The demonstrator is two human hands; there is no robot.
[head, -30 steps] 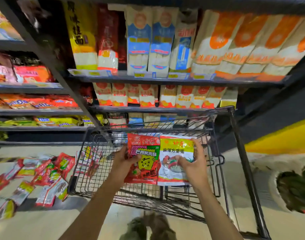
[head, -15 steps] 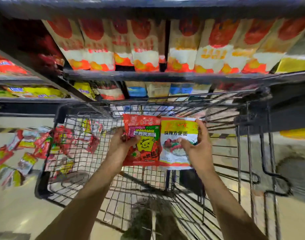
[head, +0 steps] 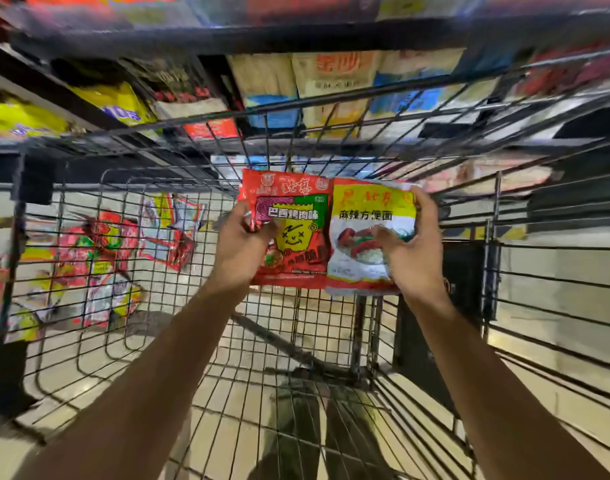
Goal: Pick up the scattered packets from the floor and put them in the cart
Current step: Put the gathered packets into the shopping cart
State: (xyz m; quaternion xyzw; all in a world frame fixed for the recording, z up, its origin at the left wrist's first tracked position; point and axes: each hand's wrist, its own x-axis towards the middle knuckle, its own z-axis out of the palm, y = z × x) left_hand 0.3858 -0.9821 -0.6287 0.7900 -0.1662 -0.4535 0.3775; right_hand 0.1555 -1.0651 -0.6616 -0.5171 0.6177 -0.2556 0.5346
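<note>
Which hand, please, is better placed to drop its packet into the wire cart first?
Neither clearly: left hand holds the red packet, right hand the yellow-and-white packet, both above the cart.

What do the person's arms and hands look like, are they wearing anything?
Both arms are bare as far up as the picture shows, with no sleeves. The left hand and right hand wear no gloves. No watch, ring or bracelet shows.

Dark store shelves [head: 227, 36], blurred stocked yellow bags [head: 116, 102], pale noodle packs [head: 334, 88], glossy floor [head: 556, 271]
</note>
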